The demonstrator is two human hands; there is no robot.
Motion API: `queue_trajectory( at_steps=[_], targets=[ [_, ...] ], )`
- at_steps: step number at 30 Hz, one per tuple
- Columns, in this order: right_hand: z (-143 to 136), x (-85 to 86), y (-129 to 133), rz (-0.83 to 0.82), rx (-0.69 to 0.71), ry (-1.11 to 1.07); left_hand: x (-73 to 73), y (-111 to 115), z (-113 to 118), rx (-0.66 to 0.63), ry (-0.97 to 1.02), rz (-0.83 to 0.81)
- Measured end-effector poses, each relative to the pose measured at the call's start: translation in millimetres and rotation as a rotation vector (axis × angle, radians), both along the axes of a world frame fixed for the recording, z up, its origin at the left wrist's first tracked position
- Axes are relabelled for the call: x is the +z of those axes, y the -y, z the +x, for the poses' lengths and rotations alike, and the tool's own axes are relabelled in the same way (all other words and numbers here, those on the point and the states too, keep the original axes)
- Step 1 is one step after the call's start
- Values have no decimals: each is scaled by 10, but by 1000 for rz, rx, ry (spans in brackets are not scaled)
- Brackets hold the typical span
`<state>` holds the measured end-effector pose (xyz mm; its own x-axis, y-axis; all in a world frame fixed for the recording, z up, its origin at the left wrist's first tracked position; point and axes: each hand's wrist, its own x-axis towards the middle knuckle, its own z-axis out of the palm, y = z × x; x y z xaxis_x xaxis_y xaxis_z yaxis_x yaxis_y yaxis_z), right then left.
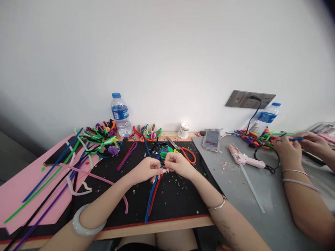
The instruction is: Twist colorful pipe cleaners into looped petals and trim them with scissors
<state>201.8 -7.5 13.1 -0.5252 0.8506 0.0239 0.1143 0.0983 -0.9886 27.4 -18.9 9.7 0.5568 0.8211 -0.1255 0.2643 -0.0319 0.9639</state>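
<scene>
My left hand [148, 169] and my right hand [180, 165] meet over the black mat [110, 198], fingertips pinched together. Between them is a small bundle of pipe cleaners, dark at its top end. Out of its lower side hang a blue pipe cleaner [150, 201] and a red pipe cleaner [155, 197], slanting toward the table's front edge. The fingers cover most of the joint. Right behind the hands lie a green pipe cleaner coil [166, 152] and orange-handled scissors [188, 155], partly overlapped by my right hand.
Long pipe cleaners [49, 176] cross pink sheets [15, 195] on the left. A water bottle [120, 116], bunched pipe cleaners [147, 132] and a white cup [183, 131] stand along the wall. Rightward lies a glue gun [246, 160]; a co-worker's hands [289, 150] hold something blue.
</scene>
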Motion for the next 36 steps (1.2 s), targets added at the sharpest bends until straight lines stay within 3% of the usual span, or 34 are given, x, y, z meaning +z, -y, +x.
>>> queue_trajectory(
  at_steps=[3, 8, 12, 15, 19, 21, 25, 29, 36],
  targets=[
    [34, 7, -38, 41, -112, 4, -20, -39, -11, 100, 40, 35],
    [120, -36, -149, 125, -423, -27, 7, -146, -102, 623, 303, 135],
    [197, -45, -194, 280, -584, 152, 40, -178, -147, 809, 466, 40],
    [195, -6, -149, 431, -576, 255, 43, -165, -131, 831, 515, -14],
    [74, 41, -14, 357, -155, 168, 19, -153, -100, 843, 564, -51],
    [6, 39, 42, 266, -49, 56, 2, -152, -90, 843, 556, -54],
    [-34, 11, 59, 74, -107, -145, -21, -138, -58, 803, 500, -21],
    [7, -2, 6, -15, -200, -279, -26, -96, -5, 680, 498, -14],
    [-13, -31, -8, -118, -136, -288, -27, -48, 44, 500, 413, -59]
  ],
)
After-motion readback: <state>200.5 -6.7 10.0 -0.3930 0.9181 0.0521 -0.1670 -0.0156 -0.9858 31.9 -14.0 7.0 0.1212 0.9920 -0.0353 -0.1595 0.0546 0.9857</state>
